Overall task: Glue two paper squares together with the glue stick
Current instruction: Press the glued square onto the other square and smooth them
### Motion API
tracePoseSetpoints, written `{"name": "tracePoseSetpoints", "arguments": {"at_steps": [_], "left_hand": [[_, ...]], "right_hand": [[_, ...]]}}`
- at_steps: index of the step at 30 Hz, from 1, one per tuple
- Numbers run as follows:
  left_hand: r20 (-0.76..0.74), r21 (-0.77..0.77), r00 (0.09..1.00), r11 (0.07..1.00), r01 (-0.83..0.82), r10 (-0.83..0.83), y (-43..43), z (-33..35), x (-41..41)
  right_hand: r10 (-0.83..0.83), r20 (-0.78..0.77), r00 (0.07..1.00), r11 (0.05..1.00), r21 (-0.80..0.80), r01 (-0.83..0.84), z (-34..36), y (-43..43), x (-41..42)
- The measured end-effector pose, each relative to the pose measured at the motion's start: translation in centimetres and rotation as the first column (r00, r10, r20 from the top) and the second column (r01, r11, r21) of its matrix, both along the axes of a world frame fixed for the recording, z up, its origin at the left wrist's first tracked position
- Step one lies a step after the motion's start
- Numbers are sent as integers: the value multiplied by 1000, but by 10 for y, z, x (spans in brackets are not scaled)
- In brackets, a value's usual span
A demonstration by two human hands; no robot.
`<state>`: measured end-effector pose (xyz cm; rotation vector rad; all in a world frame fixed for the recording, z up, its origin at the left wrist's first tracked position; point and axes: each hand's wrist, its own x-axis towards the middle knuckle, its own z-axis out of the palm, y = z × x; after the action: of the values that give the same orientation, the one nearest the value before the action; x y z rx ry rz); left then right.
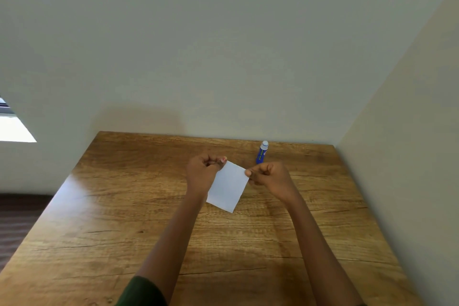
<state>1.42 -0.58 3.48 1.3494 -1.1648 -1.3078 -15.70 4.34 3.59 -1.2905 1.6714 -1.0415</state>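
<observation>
Above the brown wooden table, our left hand and right hand pinch a white paper square by its far corners; uneven pulling could tear it.

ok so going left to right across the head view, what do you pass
window → left hand → paper → right hand → side wall. The glue stick is left out because it stands behind the right hand's span.
</observation>
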Motion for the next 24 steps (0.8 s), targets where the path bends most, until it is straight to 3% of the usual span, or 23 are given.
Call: {"name": "tracePoseSetpoints", "arguments": {"at_steps": [8,12,19,24], "left_hand": [[-94,69,988,991,-117,123,5,-6,-6],[-109,67,982,987,-145,152,8,-7,-7],[-201,96,974,987,128,-106,4,2,7],[-41,-78,986,985,157,-160,-4,9,10]], "right_hand": [[-119,121,985,993,21,118,-11,3,13],[-111,70,991,994,-1,112,-11,1,17],[-85,-80,993,996,-36,82,-3,-10,6],[57,-213,975,998,17,-55,8,-15,-2]]}}
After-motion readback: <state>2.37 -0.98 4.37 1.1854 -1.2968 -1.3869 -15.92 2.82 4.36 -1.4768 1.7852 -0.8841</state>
